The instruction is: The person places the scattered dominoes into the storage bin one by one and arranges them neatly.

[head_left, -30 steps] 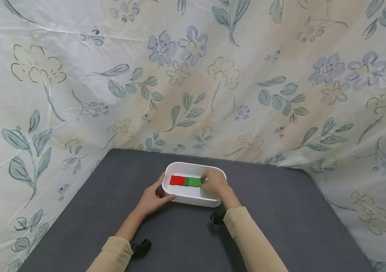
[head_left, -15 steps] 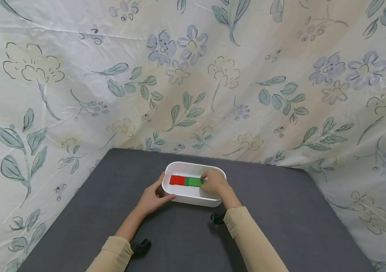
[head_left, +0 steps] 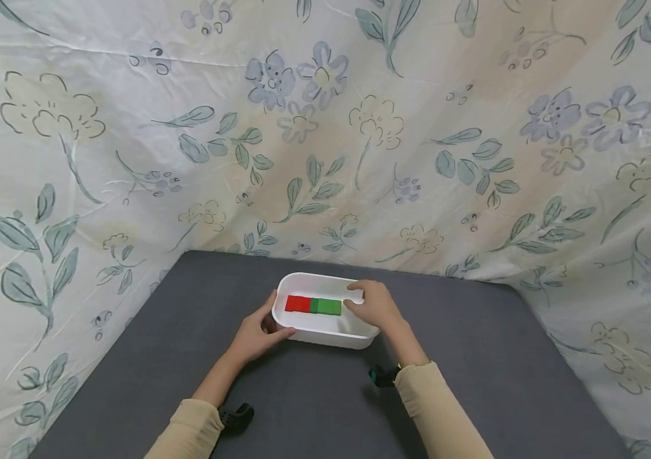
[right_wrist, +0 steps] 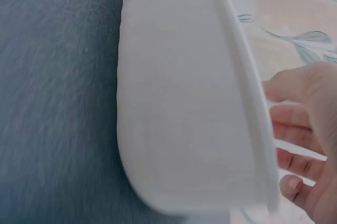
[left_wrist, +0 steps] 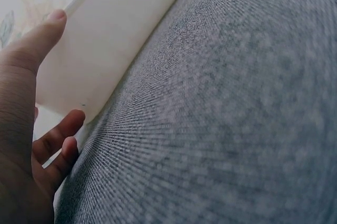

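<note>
A white rectangular plastic container (head_left: 325, 336) with rounded corners sits on the dark table. Inside lie flat red pieces (head_left: 298, 304) and green pieces (head_left: 328, 307), lined up edge to edge in one row. My left hand (head_left: 253, 335) holds the container's left end, thumb at the front rim and fingers round the side; the left wrist view shows the thumb (left_wrist: 50, 32) against the outer wall. Over the container's right end is my right hand (head_left: 378, 307), thumb and index finger spread apart with nothing between them, just right of the green end of the row.
A grey fabric-covered table (head_left: 314, 408) surrounds the container. Behind it and at both sides hangs a flower-patterned curtain (head_left: 325, 140). Dark straps with devices show at both wrists, the left one (head_left: 238, 417) close over the table.
My right hand has drawn back to the right from the green pieces and its fingers have spread, uncovering the row's right end. The left hand and the container have stayed in place.
</note>
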`<state>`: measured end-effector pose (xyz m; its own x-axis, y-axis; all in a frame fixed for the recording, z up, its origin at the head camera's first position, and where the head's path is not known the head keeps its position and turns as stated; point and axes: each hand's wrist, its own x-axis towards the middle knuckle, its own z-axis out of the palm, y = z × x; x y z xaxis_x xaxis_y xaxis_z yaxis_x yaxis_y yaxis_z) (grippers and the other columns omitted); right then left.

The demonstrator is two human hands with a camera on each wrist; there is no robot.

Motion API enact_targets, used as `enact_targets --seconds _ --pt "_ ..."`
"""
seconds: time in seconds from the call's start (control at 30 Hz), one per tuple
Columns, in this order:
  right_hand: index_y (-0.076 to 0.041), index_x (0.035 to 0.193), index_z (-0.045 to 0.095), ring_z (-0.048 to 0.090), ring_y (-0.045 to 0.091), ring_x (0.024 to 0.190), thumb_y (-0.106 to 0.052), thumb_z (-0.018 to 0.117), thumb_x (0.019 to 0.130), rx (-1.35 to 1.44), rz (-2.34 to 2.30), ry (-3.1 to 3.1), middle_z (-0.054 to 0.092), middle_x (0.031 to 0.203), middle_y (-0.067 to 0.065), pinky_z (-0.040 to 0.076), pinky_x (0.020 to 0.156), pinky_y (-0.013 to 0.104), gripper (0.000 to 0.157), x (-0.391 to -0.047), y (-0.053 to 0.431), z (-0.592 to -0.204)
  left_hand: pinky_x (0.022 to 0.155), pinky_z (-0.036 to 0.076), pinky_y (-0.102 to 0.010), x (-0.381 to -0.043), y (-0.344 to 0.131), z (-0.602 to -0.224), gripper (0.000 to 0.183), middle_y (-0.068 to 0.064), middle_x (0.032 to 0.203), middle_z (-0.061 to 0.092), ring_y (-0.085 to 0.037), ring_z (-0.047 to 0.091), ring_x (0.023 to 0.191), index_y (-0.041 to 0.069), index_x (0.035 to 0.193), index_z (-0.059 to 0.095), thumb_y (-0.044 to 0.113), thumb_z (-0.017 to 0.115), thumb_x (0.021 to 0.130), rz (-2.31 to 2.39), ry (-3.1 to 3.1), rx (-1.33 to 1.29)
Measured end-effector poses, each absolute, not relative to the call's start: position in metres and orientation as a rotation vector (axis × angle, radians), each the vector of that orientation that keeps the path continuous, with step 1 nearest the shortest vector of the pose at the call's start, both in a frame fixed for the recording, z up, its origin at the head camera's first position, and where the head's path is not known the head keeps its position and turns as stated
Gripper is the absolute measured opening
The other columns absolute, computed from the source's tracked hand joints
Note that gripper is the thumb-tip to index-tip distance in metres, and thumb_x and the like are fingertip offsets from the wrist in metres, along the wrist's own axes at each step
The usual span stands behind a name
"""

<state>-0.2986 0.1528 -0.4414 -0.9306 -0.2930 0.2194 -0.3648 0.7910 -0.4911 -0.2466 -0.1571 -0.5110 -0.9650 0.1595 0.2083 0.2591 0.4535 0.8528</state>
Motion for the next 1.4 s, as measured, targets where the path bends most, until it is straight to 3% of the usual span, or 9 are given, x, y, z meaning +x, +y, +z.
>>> enact_targets --seconds 0.33,0.7,0.9,1.03,1.23,1.4 --pt "-0.004 0.123 0.077 0.062 0.032 0.089 -0.02 0.079 0.094 0.401 0.904 -2.646 0.075 0.11 0.016 0.047 0.073 0.044 0.034 -0.255 0.195 -0.441 0.069 0.047 -0.026 -0.246 -0.156 -0.511 0.107 0.0 0.09 0.064 -0.016 0.057 0.08 0.013 0.169 0.028 0.034 0.091 0.085 -1.545 -2.588 -0.372" --pt "-0.002 0.124 0.076 0.061 0.036 0.088 -0.016 0.082 0.091 0.352 0.819 -2.642 0.074 0.109 0.016 0.042 0.068 0.039 0.037 -0.217 0.235 -0.461 0.068 0.047 -0.026 -0.243 -0.16 -0.511 0.107 -0.001 0.093 0.064 -0.016 0.057 0.081 0.012 0.169 0.028 0.036 0.091 0.086 -1.559 -2.583 -0.4" --pt "-0.004 0.128 0.075 0.061 0.026 0.087 -0.017 0.083 0.092 0.322 0.796 -2.723 0.074 0.119 0.017 0.044 0.07 0.04 0.039 -0.199 0.249 -0.475 0.068 0.047 -0.026 -0.241 -0.163 -0.512 0.107 -0.001 0.092 0.064 -0.017 0.057 0.081 0.012 0.169 0.028 0.037 0.091 0.086 -1.547 -2.582 -0.413" --pt "-0.006 0.132 0.073 0.059 0.018 0.085 -0.025 0.084 0.092 0.304 0.816 -2.808 0.073 0.122 0.013 0.045 0.07 0.038 0.046 -0.194 0.26 -0.485 0.068 0.047 -0.026 -0.242 -0.163 -0.512 0.106 -0.001 0.091 0.063 -0.017 0.056 0.081 0.012 0.169 0.029 0.036 0.09 0.086 -1.538 -2.585 -0.41" --pt "-0.01 0.13 0.075 0.056 0.014 0.084 -0.034 0.088 0.087 0.273 0.89 -2.882 0.071 0.102 0.003 0.045 0.073 0.036 0.051 -0.191 0.273 -0.498 0.068 0.047 -0.026 -0.241 -0.163 -0.512 0.106 -0.001 0.092 0.064 -0.017 0.056 0.081 0.011 0.169 0.029 0.035 0.091 0.086 -1.533 -2.595 -0.401" --pt "-0.016 0.125 0.078 0.057 0.013 0.087 -0.034 0.092 0.083 0.27 0.961 -2.877 0.071 0.102 -0.002 0.046 0.075 0.034 0.048 -0.191 0.28 -0.505 0.069 0.046 -0.026 -0.239 -0.163 -0.511 0.106 -0.001 0.092 0.064 -0.017 0.056 0.082 0.014 0.169 0.029 0.035 0.091 0.086 -1.531 -2.595 -0.393"
